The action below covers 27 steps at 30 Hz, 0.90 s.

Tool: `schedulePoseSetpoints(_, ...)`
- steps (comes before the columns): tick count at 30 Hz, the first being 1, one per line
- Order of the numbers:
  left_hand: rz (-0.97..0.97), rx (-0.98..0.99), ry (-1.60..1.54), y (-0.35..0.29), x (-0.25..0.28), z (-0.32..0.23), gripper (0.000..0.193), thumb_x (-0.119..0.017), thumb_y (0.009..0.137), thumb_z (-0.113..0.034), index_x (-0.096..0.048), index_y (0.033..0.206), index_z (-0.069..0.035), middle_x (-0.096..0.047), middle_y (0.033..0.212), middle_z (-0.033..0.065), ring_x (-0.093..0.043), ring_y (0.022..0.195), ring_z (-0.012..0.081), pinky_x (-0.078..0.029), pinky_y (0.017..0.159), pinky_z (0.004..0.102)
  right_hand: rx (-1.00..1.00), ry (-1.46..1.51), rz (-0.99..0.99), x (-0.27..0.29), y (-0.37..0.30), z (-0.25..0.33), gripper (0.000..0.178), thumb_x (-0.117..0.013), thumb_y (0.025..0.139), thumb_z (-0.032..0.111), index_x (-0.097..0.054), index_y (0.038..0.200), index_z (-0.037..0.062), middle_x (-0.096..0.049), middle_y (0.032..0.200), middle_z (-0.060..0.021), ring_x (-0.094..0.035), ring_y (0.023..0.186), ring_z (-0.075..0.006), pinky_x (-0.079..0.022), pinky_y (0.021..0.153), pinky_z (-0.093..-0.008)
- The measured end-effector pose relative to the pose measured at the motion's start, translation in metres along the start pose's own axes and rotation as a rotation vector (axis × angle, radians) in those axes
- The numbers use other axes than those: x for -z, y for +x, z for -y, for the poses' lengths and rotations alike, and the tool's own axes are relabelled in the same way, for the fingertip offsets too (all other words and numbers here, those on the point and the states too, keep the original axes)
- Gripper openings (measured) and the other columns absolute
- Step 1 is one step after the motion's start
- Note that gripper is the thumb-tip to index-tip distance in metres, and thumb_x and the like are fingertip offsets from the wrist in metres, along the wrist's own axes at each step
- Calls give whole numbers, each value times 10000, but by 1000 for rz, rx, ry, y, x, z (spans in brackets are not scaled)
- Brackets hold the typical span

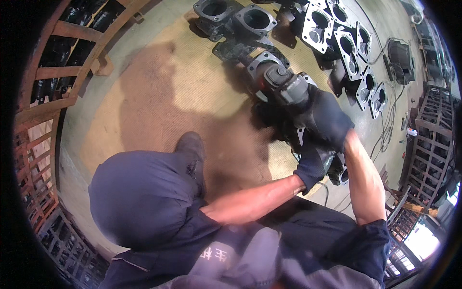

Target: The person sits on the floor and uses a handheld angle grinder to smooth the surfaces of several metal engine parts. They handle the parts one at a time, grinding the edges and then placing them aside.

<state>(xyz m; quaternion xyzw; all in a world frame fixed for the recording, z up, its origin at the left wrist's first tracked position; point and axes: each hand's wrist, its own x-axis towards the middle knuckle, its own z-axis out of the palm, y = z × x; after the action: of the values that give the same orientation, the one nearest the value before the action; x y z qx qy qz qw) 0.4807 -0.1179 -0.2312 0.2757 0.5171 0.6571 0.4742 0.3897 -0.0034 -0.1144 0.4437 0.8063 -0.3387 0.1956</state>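
Both hands wear dark gloves and are wrapped round an angle grinder (pixel 285 85). My right hand (pixel 331 118) grips its body close behind the gear head. Lower and nearer to me, my left hand (pixel 315 166) closes on the rear part, which is mostly hidden by the gloves. The grinder's head lies over a black flanged metal casting (pixel 263 60) with a bright machined face. Whether the disc touches the casting cannot be seen, as the head covers it. More dark castings (pixel 255 19) with round openings stand just beyond.
Several castings with shiny flat flanges (pixel 350 54) stand in rows at the far right. A black box-like unit (pixel 401 60) and loose cables (pixel 385 127) lie on the floor beyond them. Slatted crates (pixel 70 72) line the left, metal cage racks (pixel 429 139) the right. My shoe (pixel 191 149) rests on brown matting.
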Motion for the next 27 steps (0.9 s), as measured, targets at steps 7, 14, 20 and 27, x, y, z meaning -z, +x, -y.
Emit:
schedulePoseSetpoints(7, 220, 163, 316, 18, 34, -27, 453, -550, 1031, -233, -516, 1437, -35, -567, 1432, 170, -499, 1357, 291, -345, 1161, 391, 73, -33, 5, 8, 20, 18, 539, -796, 698, 225, -685, 1172, -5, -741, 998, -248, -716, 984, -370, -557, 882, -423)
schedulePoseSetpoints(14, 51, 236, -643, -12, -34, -9, 474, -559, 1039, -160, -441, 1476, -19, -543, 1431, 131, -480, 1364, 222, -375, 1157, 364, -61, -37, -65, 7, -32, -23, 588, -805, 661, 169, -652, 1192, -34, -744, 971, -217, -730, 891, -314, -553, 862, -395)
schedulePoseSetpoints(20, 7, 276, -1110, -16, -43, 1, 470, -509, 1056, -35, -368, 1502, 11, -485, 1476, 101, -455, 1373, 182, -390, 1167, 349, -52, 89, -67, 1, -38, -36, 572, -782, 632, 166, -642, 1147, -39, -728, 950, -236, -716, 857, -361, -559, 838, -403)
schedulePoseSetpoints(27, 171, 314, -432, -17, -16, -18, 440, -545, 1035, 2, -417, 1456, 18, -506, 1437, 103, -475, 1349, 186, -414, 1158, 359, -138, -73, 17, 5, -36, -7, 591, -771, 639, 168, -641, 1178, -39, -733, 966, -224, -714, 880, -324, -555, 847, -384)
